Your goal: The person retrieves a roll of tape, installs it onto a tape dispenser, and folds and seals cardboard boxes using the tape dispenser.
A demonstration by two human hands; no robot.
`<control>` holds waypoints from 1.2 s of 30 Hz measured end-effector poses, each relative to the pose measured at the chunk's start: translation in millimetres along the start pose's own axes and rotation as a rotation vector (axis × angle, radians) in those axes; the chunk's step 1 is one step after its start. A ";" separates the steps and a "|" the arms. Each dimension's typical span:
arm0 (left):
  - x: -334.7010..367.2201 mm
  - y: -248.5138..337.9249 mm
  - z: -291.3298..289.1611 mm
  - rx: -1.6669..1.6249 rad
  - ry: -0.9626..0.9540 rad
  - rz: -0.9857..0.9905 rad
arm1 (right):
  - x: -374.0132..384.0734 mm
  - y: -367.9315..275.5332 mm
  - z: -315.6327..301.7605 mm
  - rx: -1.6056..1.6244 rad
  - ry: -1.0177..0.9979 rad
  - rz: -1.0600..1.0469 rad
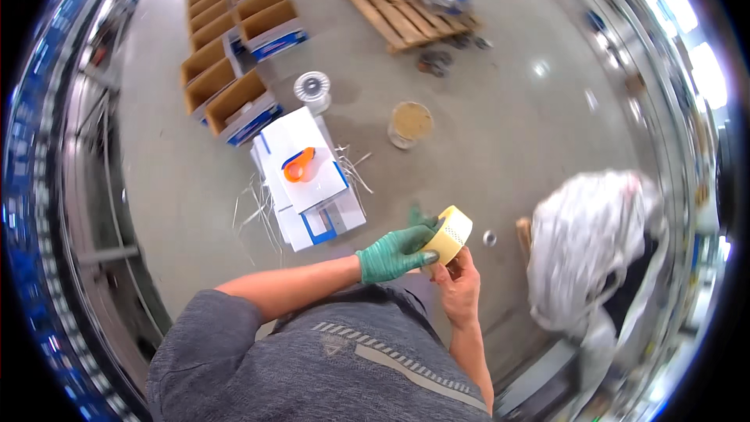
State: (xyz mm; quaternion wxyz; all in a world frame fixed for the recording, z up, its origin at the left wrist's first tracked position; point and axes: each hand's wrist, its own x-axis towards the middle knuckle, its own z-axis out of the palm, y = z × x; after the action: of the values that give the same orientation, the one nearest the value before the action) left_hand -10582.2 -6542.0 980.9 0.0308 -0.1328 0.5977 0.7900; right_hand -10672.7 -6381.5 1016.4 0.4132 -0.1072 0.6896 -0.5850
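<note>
In front of my body I hold a wide roll of yellowish packing tape [451, 236]. My left hand [397, 253], in a green glove with dark fingertips, grips the roll from its left side. The bare fingers of my right hand [458, 285] are closed on the roll's lower right edge. Ahead and to the left, an orange tape dispenser [299, 166] lies on a stack of flat white and blue cardboard boxes [314, 202]. Loose white strips [266, 211] stick out from both sides of that stack.
Rows of open brown boxes [234, 101] stand at the far left. Beyond the stack are a white spool [312, 87] and a round tub [411, 121]. A wooden pallet [391, 12] lies far ahead. At right sits a big plastic-wrapped bundle [586, 242]; a small ring [490, 238] lies nearer.
</note>
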 end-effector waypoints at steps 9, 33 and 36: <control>28.8 -26.8 -10.3 -0.183 0.845 0.187 | 186.4 -27.8 -2.7 -0.274 -0.635 -0.151; 70.6 -135.8 -119.7 -0.150 1.643 -0.163 | 559.2 17.5 318.5 -1.496 -1.288 -0.762; 136.2 -210.6 -146.8 -0.165 1.759 -0.065 | 644.2 107.5 392.5 -1.683 -1.405 -0.812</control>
State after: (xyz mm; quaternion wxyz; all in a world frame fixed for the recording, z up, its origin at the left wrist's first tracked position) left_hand -10644.3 -6637.1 713.4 -0.4275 -0.7112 0.3419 0.4410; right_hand -10773.2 -7038.6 644.0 0.2850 -0.8596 0.3946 0.1554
